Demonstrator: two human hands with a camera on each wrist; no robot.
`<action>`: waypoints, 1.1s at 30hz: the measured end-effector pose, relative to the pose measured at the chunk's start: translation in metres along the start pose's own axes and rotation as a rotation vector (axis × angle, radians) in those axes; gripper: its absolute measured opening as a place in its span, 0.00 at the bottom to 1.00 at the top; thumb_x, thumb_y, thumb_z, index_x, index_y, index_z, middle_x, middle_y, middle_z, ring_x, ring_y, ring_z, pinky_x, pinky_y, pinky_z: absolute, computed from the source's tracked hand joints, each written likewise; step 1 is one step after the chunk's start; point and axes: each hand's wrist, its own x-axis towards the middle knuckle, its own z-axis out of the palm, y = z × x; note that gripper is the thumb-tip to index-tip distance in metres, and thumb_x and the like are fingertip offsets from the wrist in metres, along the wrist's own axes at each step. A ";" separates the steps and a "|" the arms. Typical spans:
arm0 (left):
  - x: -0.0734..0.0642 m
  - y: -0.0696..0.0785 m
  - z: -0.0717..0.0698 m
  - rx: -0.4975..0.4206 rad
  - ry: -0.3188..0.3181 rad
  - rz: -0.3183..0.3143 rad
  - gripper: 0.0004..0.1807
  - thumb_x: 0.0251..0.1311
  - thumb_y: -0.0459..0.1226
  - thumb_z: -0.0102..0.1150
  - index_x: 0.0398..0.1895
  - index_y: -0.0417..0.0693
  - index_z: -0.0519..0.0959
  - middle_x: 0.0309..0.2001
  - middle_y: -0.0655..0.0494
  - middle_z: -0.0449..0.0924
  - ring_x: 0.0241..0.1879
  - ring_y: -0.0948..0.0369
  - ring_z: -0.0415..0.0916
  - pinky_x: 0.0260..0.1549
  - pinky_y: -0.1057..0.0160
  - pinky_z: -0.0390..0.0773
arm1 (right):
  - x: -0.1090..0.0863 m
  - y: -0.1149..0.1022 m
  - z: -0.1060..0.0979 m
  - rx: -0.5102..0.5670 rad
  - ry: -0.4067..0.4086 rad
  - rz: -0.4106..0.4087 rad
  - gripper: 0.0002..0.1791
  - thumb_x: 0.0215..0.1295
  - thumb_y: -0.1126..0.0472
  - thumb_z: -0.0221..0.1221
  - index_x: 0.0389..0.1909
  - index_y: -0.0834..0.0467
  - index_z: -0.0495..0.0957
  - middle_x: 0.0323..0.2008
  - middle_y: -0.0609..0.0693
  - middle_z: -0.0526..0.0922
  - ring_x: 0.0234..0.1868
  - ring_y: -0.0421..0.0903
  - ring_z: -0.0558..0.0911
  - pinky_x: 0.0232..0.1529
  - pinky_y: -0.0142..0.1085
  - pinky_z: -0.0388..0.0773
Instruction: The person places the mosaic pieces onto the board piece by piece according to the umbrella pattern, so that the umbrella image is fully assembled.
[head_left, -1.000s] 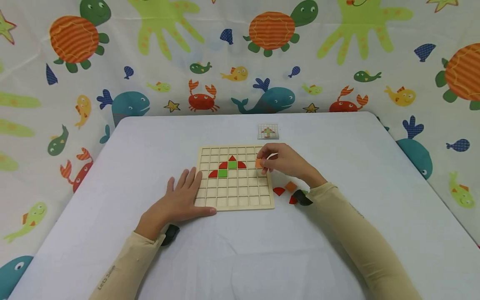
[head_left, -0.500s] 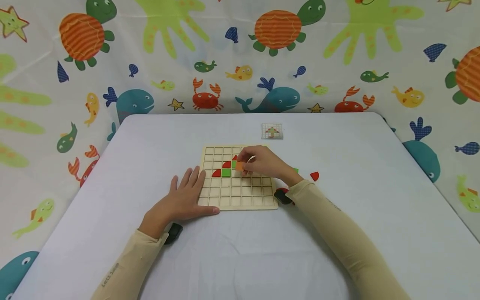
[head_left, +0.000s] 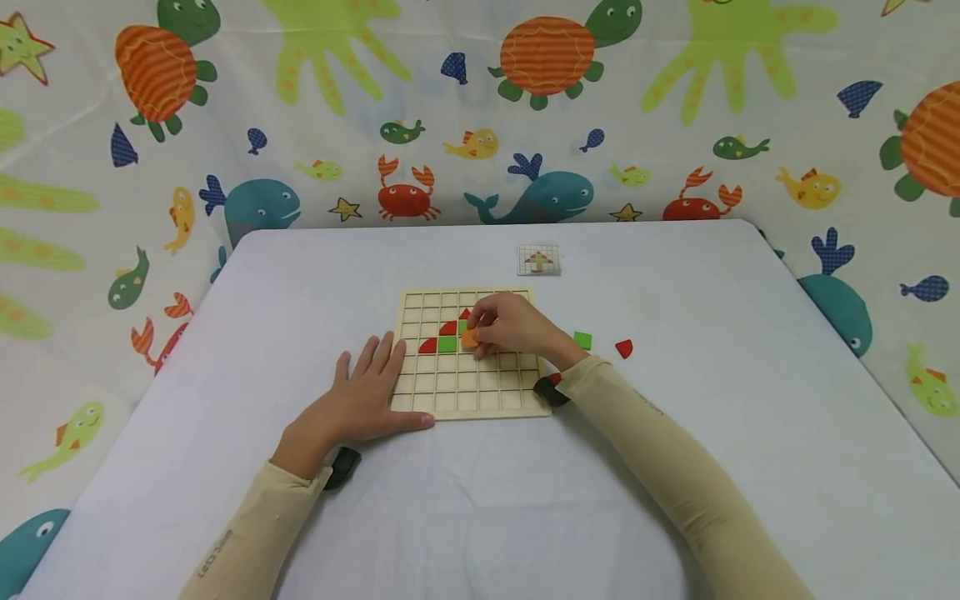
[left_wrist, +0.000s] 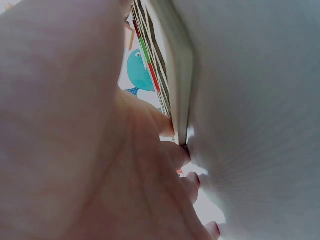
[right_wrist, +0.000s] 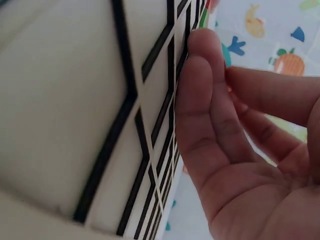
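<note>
A square wooden grid board [head_left: 495, 404] lies on the white table, with red and green tiles set in it. These include a red triangle [head_left: 465, 313], a green square [head_left: 447, 343] and a red quarter-round tile [head_left: 427, 345]. My left hand [head_left: 360, 396] rests against the board's left edge, fingers straight and thumb along the front edge. Over the middle of the board, just below and right of the placed tiles, my right hand [head_left: 513, 327] pinches an orange square tile [head_left: 468, 338] between thumb and fingers. In the right wrist view, the fingers [right_wrist: 195, 95] run close along the grid.
Behind the board lies a small card [head_left: 538, 260] printed with a gridded tile picture. To its right on the table are a loose green square [head_left: 582, 340] and a red quarter-round piece [head_left: 624, 348]. Another red piece [head_left: 555, 378] shows partly behind the right wrist's black camera [head_left: 551, 392].
My right hand has carried the orange tile left from the board's right side to its middle, then slightly lower toward me. The left hand stays at the board's edge.
</note>
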 end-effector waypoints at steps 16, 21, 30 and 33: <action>0.001 -0.003 0.002 0.005 0.007 0.004 0.72 0.58 0.72 0.66 0.86 0.34 0.43 0.86 0.33 0.35 0.84 0.34 0.30 0.73 0.26 0.31 | 0.002 -0.004 0.007 -0.017 0.008 0.034 0.04 0.76 0.70 0.62 0.45 0.67 0.83 0.37 0.57 0.86 0.31 0.49 0.89 0.39 0.36 0.86; 0.002 -0.004 0.003 0.002 0.008 0.008 0.72 0.58 0.72 0.66 0.86 0.34 0.43 0.86 0.34 0.34 0.84 0.34 0.30 0.73 0.26 0.31 | 0.002 -0.004 0.008 -0.020 -0.003 0.043 0.05 0.75 0.70 0.62 0.47 0.67 0.83 0.37 0.56 0.86 0.32 0.48 0.89 0.40 0.36 0.86; 0.002 -0.004 0.002 0.004 0.007 0.012 0.72 0.59 0.72 0.66 0.86 0.34 0.43 0.86 0.33 0.35 0.84 0.35 0.30 0.73 0.25 0.31 | 0.000 -0.005 0.006 -0.022 -0.013 0.029 0.07 0.76 0.69 0.62 0.48 0.68 0.84 0.35 0.55 0.88 0.33 0.48 0.88 0.41 0.37 0.86; 0.002 -0.005 0.002 0.007 0.008 0.013 0.72 0.59 0.72 0.65 0.86 0.34 0.43 0.86 0.33 0.35 0.84 0.35 0.30 0.73 0.25 0.32 | -0.002 -0.005 0.004 -0.008 -0.024 0.009 0.08 0.76 0.70 0.61 0.50 0.69 0.84 0.36 0.56 0.88 0.35 0.49 0.89 0.42 0.38 0.86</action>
